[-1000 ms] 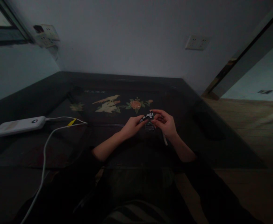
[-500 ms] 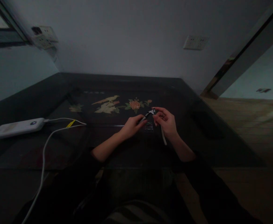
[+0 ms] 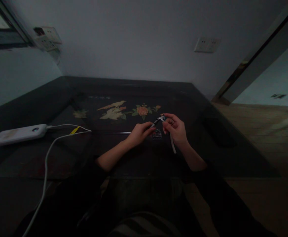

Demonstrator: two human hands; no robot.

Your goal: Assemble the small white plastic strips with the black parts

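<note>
My left hand (image 3: 141,132) is closed round the slim dark-and-silver handle of what looks like a razor (image 3: 156,121). Its shiny silver head points up and right, towards my right hand (image 3: 175,128). The fingertips of that hand pinch at the head from the right, with thumb and index finger close together. Below my right palm hangs a thin pale stick-like piece (image 3: 173,144), its upper end hidden by the hand. A small clear case (image 3: 157,134) lies on the dark table (image 3: 139,161) under the razor, between both hands.
On the left lies a white power bank (image 3: 18,135) with a white cable (image 3: 46,164) looping off the front edge; it bears a yellow tag (image 3: 74,130). At right sits a dark flat object (image 3: 218,132). A wall socket (image 3: 206,45) is behind.
My left fingers have shifted slightly on the razor handle. Both hands stay in nearly the same place, with the razor head still at my right fingertips.
</note>
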